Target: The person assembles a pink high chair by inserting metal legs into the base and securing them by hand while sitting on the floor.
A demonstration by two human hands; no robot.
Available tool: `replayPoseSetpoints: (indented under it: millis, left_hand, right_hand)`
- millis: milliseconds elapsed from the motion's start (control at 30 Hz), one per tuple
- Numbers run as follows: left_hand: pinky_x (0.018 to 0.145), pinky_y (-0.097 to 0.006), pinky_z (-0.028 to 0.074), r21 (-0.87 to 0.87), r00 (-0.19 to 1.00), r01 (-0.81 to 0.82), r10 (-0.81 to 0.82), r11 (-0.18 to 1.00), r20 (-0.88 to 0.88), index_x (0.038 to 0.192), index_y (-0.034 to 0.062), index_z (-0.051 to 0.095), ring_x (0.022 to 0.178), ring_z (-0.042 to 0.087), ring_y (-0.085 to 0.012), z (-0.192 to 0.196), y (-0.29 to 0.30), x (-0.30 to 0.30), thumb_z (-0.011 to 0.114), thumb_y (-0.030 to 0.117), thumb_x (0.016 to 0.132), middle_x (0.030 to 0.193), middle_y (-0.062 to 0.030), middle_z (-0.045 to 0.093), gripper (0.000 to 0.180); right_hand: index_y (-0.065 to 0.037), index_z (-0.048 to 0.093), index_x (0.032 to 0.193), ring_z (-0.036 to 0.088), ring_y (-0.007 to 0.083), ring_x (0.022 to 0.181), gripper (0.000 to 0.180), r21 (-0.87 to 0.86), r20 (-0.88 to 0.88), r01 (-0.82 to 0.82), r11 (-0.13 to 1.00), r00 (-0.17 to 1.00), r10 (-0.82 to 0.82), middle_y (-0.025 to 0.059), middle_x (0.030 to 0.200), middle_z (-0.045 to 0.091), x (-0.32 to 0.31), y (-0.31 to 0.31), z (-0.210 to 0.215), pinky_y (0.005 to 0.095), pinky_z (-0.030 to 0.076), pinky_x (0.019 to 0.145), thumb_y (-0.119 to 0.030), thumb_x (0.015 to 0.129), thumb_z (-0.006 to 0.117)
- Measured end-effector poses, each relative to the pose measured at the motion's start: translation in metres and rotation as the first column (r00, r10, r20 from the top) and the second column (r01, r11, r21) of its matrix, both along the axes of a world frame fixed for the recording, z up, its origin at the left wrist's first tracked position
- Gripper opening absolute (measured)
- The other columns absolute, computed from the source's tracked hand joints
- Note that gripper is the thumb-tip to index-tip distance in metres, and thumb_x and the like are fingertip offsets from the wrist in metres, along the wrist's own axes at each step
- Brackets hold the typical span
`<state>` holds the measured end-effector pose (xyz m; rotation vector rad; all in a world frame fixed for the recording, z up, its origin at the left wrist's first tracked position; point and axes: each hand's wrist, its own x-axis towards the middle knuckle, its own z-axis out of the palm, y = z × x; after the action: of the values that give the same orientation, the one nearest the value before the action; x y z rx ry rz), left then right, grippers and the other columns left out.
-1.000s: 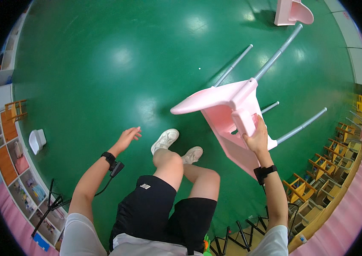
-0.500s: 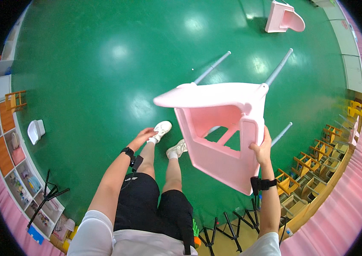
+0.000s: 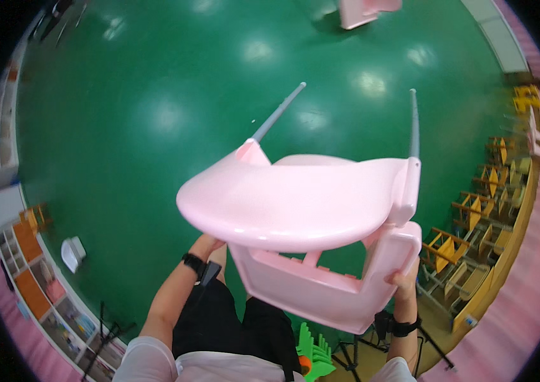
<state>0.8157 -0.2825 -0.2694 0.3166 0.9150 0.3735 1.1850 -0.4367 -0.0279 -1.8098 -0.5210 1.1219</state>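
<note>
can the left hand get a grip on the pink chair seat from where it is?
Probably yes. The left hand is already up at the underside of the chair seat, nothing between them; the seat hides its fingers, so actual contact is unclear.

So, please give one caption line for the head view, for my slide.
Right hand grips a pink chair lifted over the green floor; left hand under its seat.

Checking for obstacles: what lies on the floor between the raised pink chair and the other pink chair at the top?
Head view: only bare green floor between the raised pink chair and the other pink chair.
</note>
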Motion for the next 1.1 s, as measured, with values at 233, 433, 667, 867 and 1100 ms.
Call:
replayPoseSetpoints:
  millis: [233,433,667,867,1100]
  left_hand:
    - [0.100,-0.039,0.041,0.105,0.988,0.107,-0.118,0.989,0.101,0.131,-0.0021,0.041,0.116,0.051,-0.0241,0.070,0.002,0.051,0.047,0.036,0.092,0.130,-0.0117,0.050,0.054]
    - [0.098,-0.041,0.042,0.165,0.956,0.294,-0.293,0.941,-0.032,0.128,-0.0029,0.042,0.112,0.053,-0.0283,0.151,0.018,0.178,0.049,0.029,0.090,0.123,-0.0159,0.053,0.050]
    - [0.099,-0.042,0.041,0.428,0.802,0.524,-0.595,0.737,0.042,0.133,-0.0043,0.035,0.115,0.051,-0.0309,0.241,0.056,0.333,0.049,0.034,0.091,0.127,-0.0196,0.049,0.058]
    - [0.094,-0.041,0.043,0.427,0.740,0.562,-0.661,0.708,0.122,0.133,0.0007,0.035,0.109,0.055,-0.0278,0.261,0.093,0.438,0.057,0.027,0.088,0.123,-0.0151,0.053,0.056]
    - [0.095,-0.041,0.043,0.398,0.626,0.658,-0.758,0.640,0.184,0.132,-0.0011,0.036,0.113,0.053,-0.0283,0.260,0.126,0.591,0.058,0.028,0.086,0.125,-0.0158,0.051,0.059]
  right_hand:
    - [0.000,0.045,0.127,0.057,0.0168,0.087,0.083,0.041,-0.091,0.166,0.985,0.983,-0.162,0.0066,0.104,0.058,0.017,-0.100,0.027,0.0288,0.049,0.076,-0.012,0.046,0.060]
    - [-0.001,0.038,0.135,0.056,0.0155,0.091,0.085,0.190,-0.046,0.370,0.910,0.929,-0.368,0.0067,0.107,0.056,0.049,-0.176,0.052,0.0266,0.050,0.073,-0.003,0.053,0.059]
    - [-0.002,0.047,0.126,0.058,0.0160,0.089,0.069,0.308,-0.171,0.650,0.694,0.756,-0.632,0.0062,0.103,0.058,0.102,-0.207,0.080,0.0279,0.049,0.072,0.000,0.058,0.056]
    - [-0.003,0.049,0.126,0.058,0.0178,0.091,0.070,0.361,-0.111,0.718,0.595,0.667,-0.737,0.0057,0.100,0.060,0.161,-0.182,0.110,0.0281,0.048,0.078,0.000,0.057,0.059]
    - [-0.001,0.052,0.121,0.056,0.0177,0.094,0.068,0.425,-0.010,0.782,0.455,0.507,-0.862,0.0060,0.101,0.059,0.236,-0.137,0.143,0.0268,0.045,0.081,0.000,0.052,0.058]
